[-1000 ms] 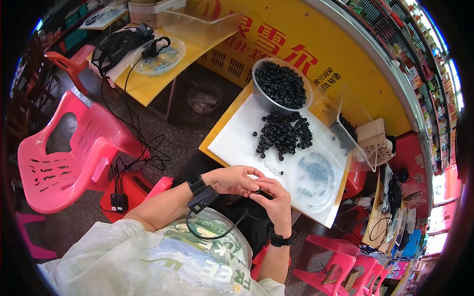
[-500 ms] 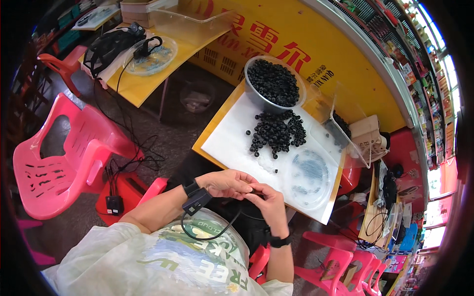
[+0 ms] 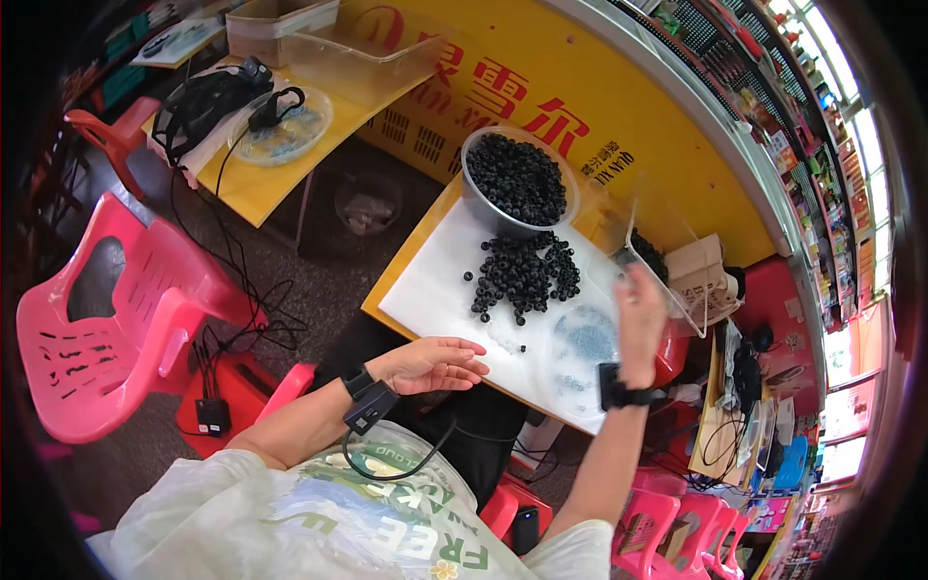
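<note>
The left hand (image 3: 425, 365) is held at the near edge of the bench (image 3: 411, 253), fingers apart, nothing visibly gripped. Black beads (image 3: 527, 275) are heaped centrally, apparently for easy reach. The right hand (image 3: 643, 314) is blurred before the clear bin (image 3: 688, 319); finger closure cannot be determined.

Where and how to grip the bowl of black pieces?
Probably by opposite sides of its rim, left hand from the left, right hand from the right: the round rim is its widest part, the bowl stands upright, and loose black pieces crowd its near side.
</note>
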